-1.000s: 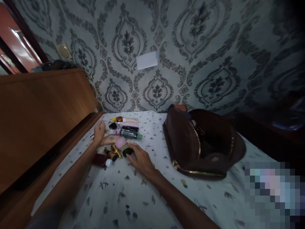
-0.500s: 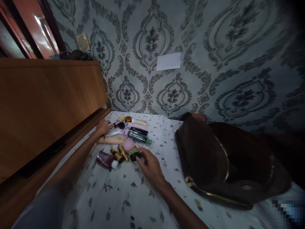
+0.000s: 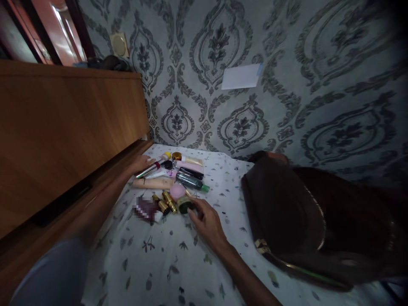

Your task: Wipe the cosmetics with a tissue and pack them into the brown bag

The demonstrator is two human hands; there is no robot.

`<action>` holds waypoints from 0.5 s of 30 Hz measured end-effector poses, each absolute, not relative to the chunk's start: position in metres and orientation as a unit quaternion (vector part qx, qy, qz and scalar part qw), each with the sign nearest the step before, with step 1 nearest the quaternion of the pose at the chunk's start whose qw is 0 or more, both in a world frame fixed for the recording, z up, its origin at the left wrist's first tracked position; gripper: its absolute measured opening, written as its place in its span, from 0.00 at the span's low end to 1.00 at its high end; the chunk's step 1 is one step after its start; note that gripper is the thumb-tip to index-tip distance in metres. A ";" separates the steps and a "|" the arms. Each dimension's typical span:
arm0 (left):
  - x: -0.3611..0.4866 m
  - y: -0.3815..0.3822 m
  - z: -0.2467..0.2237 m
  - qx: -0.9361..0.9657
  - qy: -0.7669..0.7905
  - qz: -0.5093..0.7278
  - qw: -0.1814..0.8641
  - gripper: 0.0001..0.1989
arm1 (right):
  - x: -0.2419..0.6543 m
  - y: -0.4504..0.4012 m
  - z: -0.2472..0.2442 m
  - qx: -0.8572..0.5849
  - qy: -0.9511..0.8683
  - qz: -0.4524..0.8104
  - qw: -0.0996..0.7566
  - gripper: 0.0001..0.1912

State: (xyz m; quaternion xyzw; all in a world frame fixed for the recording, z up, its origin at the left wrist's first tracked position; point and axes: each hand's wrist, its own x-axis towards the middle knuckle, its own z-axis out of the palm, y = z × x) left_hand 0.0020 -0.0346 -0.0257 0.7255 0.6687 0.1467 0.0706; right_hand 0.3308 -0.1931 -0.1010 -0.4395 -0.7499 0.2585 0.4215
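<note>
My right hand (image 3: 208, 219) is at the right side of a small jar with a dark green lid (image 3: 185, 207), thumb and forefinger apart at its edge. Against that jar sits a pink round item (image 3: 177, 191), with gold tubes (image 3: 169, 201) to the left. My left hand (image 3: 142, 163), fingers stretched out, lies beside a dark red and silver tube (image 3: 148, 169) at the far left of the group. A beige tube (image 3: 153, 183), a clear bottle with a green cap (image 3: 193, 182) and a black tube (image 3: 190, 172) lie between my hands.
A large dark brown bag (image 3: 283, 212) with a gold zip stands on the right of the patterned sheet (image 3: 178, 263). A wooden panel (image 3: 73, 136) borders the left side. Patterned wallpaper (image 3: 178, 85) rises behind, and an amber jar (image 3: 177, 156) sits at the back.
The view has shifted slightly, so everything sits further right. My left hand has drawn back a little from the dark red and silver tube, showing more of it. My right hand stays by the jar.
</note>
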 end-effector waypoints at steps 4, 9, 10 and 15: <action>0.019 -0.025 -0.020 0.718 0.655 0.231 0.045 0.16 | 0.330 -0.193 -0.102 -0.450 -0.739 0.260 0.429 0.19; 0.040 0.000 -0.022 0.715 0.625 0.309 0.049 0.15 | 0.329 -0.194 -0.098 -0.459 -0.730 0.275 0.427 0.19; 0.044 0.005 -0.022 0.713 0.621 0.322 0.053 0.15 | 0.329 -0.195 -0.097 -0.458 -0.728 0.277 0.428 0.19; 0.063 0.028 -0.016 0.703 0.604 0.369 0.075 0.15 | 0.329 -0.195 -0.096 -0.460 -0.718 0.281 0.441 0.18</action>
